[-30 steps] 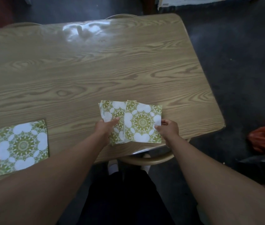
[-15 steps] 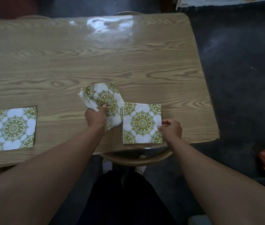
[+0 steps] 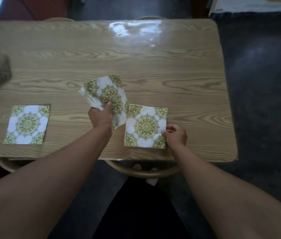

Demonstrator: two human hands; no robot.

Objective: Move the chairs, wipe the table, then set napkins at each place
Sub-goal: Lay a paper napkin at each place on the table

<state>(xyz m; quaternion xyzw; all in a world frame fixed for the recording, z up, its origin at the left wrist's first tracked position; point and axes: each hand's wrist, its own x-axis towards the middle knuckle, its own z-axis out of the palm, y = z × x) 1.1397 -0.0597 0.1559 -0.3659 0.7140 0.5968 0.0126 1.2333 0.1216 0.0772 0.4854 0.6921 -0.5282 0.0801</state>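
On the table (image 3: 153,69), the left hand (image 3: 100,116) grips a napkin stack (image 3: 107,97) mid-table; the right hand (image 3: 176,136) pinches 1 flat napkin (image 3: 145,125) near the table's front edge; another napkin (image 3: 27,124) lies front-left.

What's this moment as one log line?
left hand holds stack | right hand pinches napkin on table | other napkin lies left

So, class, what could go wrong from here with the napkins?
The left hand grips the fanned stack of green-and-white patterned paper napkins; loose sheets could slip out.
The stack's lower corner hangs by the single patterned napkin that the right hand pinches, and might drag it askew.
That napkin lies near the front edge of the wood-grain table, so a tug could pull it off.
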